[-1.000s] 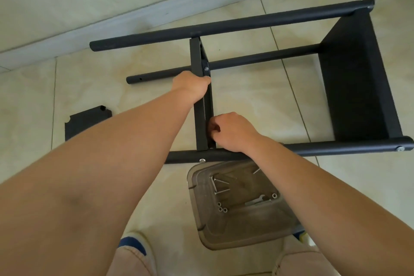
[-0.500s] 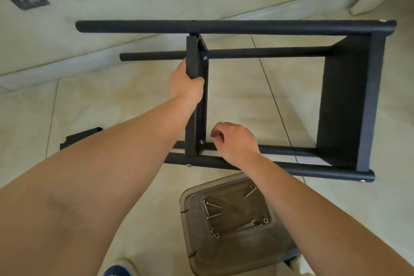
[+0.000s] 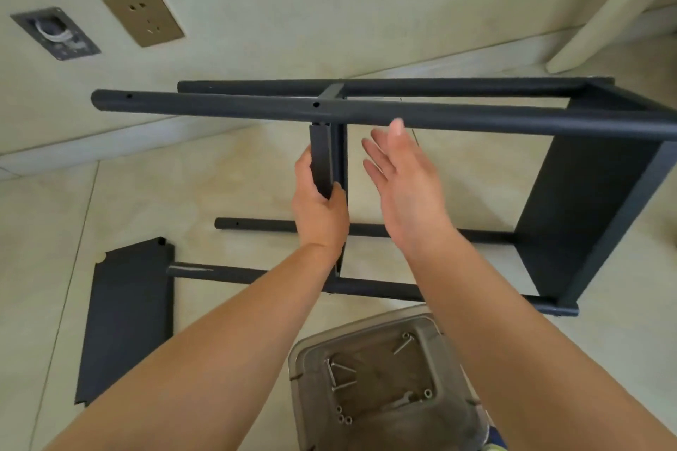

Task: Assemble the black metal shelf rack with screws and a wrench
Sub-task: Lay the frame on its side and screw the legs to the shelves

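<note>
The black metal shelf rack (image 3: pixel 476 119) lies on its side on the tiled floor, its four round posts running left to right. One shelf panel (image 3: pixel 586 201) closes its right end. My left hand (image 3: pixel 318 205) grips the edge of the middle shelf panel (image 3: pixel 321 157), which stands on edge between the posts. My right hand (image 3: pixel 403 187) hovers open just right of that panel, fingers spread, below the near upper post and touching nothing. A loose shelf panel (image 3: pixel 124 318) lies flat on the floor at the left. Several screws (image 3: pixel 339 375) and a small wrench (image 3: pixel 401 401) lie in a clear plastic container (image 3: pixel 300 370).
A wall with a skirting board stands right behind the rack, carrying a brass socket plate (image 3: pixel 143 15) and a dark box (image 3: pixel 55 33). A pale door frame (image 3: pixel 604 11) rises at the far right. The container sits by my feet at the bottom edge.
The rack has been rolled over toward the wall, lifting the near posts. My right hand has let go of the lower post and now opens in the air. My left hand stays on the middle panel.
</note>
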